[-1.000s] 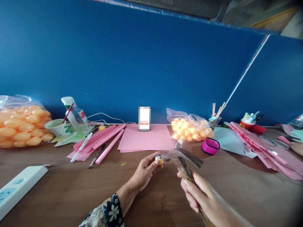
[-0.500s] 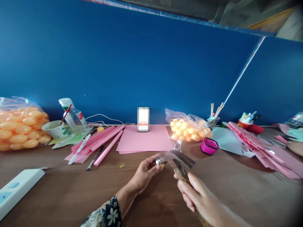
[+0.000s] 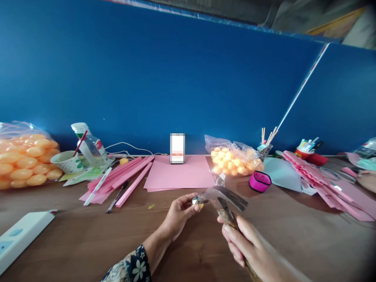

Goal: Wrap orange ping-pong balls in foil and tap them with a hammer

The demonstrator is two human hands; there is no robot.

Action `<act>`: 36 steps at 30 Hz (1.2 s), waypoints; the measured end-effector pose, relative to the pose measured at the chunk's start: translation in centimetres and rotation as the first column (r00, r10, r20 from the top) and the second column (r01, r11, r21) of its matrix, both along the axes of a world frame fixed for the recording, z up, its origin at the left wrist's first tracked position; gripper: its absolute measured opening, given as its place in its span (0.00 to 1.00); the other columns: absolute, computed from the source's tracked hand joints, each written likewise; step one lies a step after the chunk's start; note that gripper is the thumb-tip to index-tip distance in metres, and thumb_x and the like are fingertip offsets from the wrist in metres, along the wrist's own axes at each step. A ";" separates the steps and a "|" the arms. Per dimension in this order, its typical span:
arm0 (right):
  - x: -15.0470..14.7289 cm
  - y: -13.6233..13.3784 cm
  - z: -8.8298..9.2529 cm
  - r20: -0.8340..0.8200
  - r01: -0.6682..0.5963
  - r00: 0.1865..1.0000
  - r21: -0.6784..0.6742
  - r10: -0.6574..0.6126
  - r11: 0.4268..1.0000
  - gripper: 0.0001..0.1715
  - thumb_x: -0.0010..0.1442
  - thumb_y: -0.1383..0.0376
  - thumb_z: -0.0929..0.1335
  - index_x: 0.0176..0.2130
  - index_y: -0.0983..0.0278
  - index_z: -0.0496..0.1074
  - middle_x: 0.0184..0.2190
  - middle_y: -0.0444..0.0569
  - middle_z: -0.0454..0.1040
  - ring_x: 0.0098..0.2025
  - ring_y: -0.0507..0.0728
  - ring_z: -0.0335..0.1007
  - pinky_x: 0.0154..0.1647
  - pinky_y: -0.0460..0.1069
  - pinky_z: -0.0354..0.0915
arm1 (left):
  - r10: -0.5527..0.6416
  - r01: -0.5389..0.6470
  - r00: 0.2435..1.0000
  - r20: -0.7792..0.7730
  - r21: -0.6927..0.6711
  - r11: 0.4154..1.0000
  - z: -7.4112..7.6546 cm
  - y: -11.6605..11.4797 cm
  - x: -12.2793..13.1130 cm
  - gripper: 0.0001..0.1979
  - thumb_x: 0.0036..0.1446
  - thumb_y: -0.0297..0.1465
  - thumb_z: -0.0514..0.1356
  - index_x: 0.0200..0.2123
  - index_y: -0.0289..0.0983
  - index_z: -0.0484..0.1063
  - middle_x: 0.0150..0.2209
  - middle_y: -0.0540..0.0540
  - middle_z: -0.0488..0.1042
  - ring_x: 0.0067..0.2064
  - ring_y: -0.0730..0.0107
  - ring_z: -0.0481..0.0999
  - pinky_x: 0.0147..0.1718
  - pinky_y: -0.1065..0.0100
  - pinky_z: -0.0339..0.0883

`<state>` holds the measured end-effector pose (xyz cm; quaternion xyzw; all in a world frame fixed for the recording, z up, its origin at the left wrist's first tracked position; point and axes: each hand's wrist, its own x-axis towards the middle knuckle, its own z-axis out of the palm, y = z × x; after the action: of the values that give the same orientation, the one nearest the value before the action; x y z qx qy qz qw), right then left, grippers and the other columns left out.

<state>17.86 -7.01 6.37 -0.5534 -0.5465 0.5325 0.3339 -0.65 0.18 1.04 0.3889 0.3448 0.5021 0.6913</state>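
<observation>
With thumb and fingers my left hand (image 3: 182,213) pinches a small shiny silver round piece (image 3: 195,200) above the table. A bit of yellow (image 3: 200,206) shows beneath it; whether the two are one thing I cannot tell. My right hand (image 3: 243,239) is wrapped round the wooden handle of a claw hammer (image 3: 219,196). The hammer's striking end points left, close beside the silver piece; I cannot tell if they touch. Its claw points right. Beyond the hands lie pink paper sheets (image 3: 179,176) with a phone (image 3: 177,149), its screen blurred, standing at their back edge.
Bags of orange balls stand left (image 3: 26,160) and right (image 3: 235,161). Pink paper strips (image 3: 126,174), a paper cup (image 3: 69,162) and a bottle (image 3: 94,147) are left, a power strip (image 3: 23,237) nearer. Rightward lie a magenta band (image 3: 260,181) and another person's hand (image 3: 367,181).
The hammer and my right hand have shifted slightly to the right. My left hand keeps its pinch on the silver piece, almost in the same place.
</observation>
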 end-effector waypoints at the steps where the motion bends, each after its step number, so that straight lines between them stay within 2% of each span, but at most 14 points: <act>1: 0.0 -0.1 -0.1 0.016 -0.001 1.000 0.002 0.001 1.000 0.28 0.57 0.46 0.60 0.47 0.63 0.62 0.22 0.40 0.60 0.19 0.48 0.54 0.21 0.46 0.58 | 0.006 -0.006 1.000 -0.005 0.003 1.000 -0.1 0.0 0.0 0.22 0.41 0.29 0.67 0.43 0.33 0.72 0.37 0.42 0.76 0.37 0.69 0.72 0.40 0.67 0.63; 5: 0.1 -0.2 -0.2 0.085 -0.021 0.996 -0.018 0.023 1.000 0.28 0.57 0.47 0.60 0.49 0.62 0.61 0.22 0.40 0.60 0.20 0.48 0.55 0.21 0.45 0.58 | 0.016 -0.016 1.000 -0.007 0.005 1.000 -0.1 0.0 -0.1 0.21 0.40 0.28 0.68 0.41 0.33 0.72 0.38 0.42 0.76 0.37 0.70 0.72 0.39 0.68 0.63; 9: 0.2 -0.3 -0.3 0.026 -0.030 0.999 -0.015 0.030 0.999 0.28 0.57 0.46 0.59 0.49 0.62 0.60 0.22 0.40 0.60 0.19 0.48 0.54 0.21 0.45 0.58 | 0.035 -0.034 0.999 0.005 -0.024 0.999 -0.1 -0.1 -0.1 0.20 0.41 0.30 0.67 0.40 0.33 0.72 0.33 0.44 0.75 0.32 0.73 0.71 0.35 0.70 0.63; 13: 0.2 -0.2 -0.3 0.017 -0.034 0.999 -0.022 0.034 0.999 0.28 0.57 0.46 0.59 0.48 0.62 0.60 0.22 0.40 0.59 0.19 0.47 0.53 0.20 0.44 0.58 | 0.031 -0.031 0.999 0.009 -0.014 0.999 -0.1 -0.1 -0.1 0.19 0.40 0.28 0.68 0.39 0.32 0.72 0.34 0.43 0.76 0.33 0.72 0.72 0.36 0.70 0.63; 17: 0.9 -0.1 0.8 0.064 -0.070 0.995 -0.008 0.070 0.998 0.25 0.59 0.46 0.56 0.43 0.62 0.63 0.25 0.41 0.61 0.20 0.47 0.54 0.21 0.44 0.58 | 0.048 -0.047 0.999 0.019 -0.037 0.998 0.1 -0.1 -0.1 0.20 0.41 0.30 0.67 0.40 0.33 0.72 0.34 0.43 0.76 0.33 0.72 0.73 0.35 0.71 0.65; 19: 1.7 0.0 1.6 0.173 -0.082 0.982 0.044 0.073 0.996 0.23 0.61 0.48 0.54 0.38 0.62 0.64 0.25 0.42 0.62 0.21 0.48 0.57 0.23 0.45 0.59 | 0.114 -0.112 0.993 0.020 -0.080 0.991 0.2 0.0 -0.2 0.19 0.42 0.31 0.67 0.40 0.33 0.72 0.35 0.43 0.76 0.34 0.71 0.74 0.36 0.71 0.66; 21: 2.7 0.1 2.3 0.334 -0.101 0.942 0.166 0.040 0.981 0.19 0.62 0.52 0.56 0.35 0.62 0.65 0.26 0.44 0.66 0.26 0.50 0.62 0.28 0.46 0.60 | 0.131 -0.125 0.991 0.040 -0.120 0.985 0.0 0.3 -0.2 0.19 0.42 0.31 0.66 0.40 0.34 0.72 0.39 0.43 0.75 0.39 0.68 0.74 0.40 0.69 0.67; 23: 3.7 0.3 2.7 0.480 -0.175 0.877 0.284 0.018 0.943 0.13 0.62 0.56 0.59 0.36 0.61 0.66 0.31 0.47 0.70 0.32 0.53 0.66 0.34 0.47 0.60 | 0.144 -0.137 0.989 0.035 -0.153 0.979 -0.2 0.6 -0.3 0.18 0.42 0.31 0.66 0.39 0.35 0.73 0.40 0.44 0.75 0.41 0.67 0.74 0.42 0.70 0.67; 25: 4.8 0.7 2.6 0.597 -0.267 0.802 0.332 0.017 0.904 0.08 0.60 0.60 0.61 0.38 0.61 0.66 0.34 0.47 0.71 0.36 0.55 0.66 0.35 0.47 0.59 | 0.111 -0.106 0.993 0.025 -0.155 0.982 -0.5 0.8 -0.4 0.19 0.41 0.31 0.67 0.40 0.35 0.73 0.40 0.45 0.75 0.43 0.66 0.74 0.42 0.70 0.68; 31: 7.6 2.4 0.5 0.842 -0.443 0.539 0.319 -0.036 0.838 0.12 0.57 0.61 0.65 0.41 0.62 0.66 0.37 0.48 0.70 0.39 0.57 0.66 0.39 0.48 0.58 | 0.083 -0.089 0.996 -0.035 -0.187 0.978 -0.7 1.1 -0.6 0.25 0.35 0.31 0.69 0.42 0.38 0.73 0.40 0.47 0.77 0.42 0.66 0.75 0.39 0.75 0.70; 36: 9.5 4.0 -0.9 0.890 -0.525 0.452 0.313 -0.052 0.792 0.10 0.56 0.61 0.66 0.38 0.63 0.68 0.36 0.48 0.70 0.40 0.57 0.64 0.43 0.49 0.58 | 0.122 -0.133 0.990 -0.064 -0.229 0.964 -0.3 1.4 -0.5 0.26 0.29 0.32 0.71 0.38 0.37 0.75 0.36 0.47 0.78 0.39 0.64 0.76 0.36 0.73 0.72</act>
<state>27.38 -2.98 5.51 -0.5350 -0.8406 0.0414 0.0739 -1.20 1.55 0.75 0.2947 0.4425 0.4920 0.6894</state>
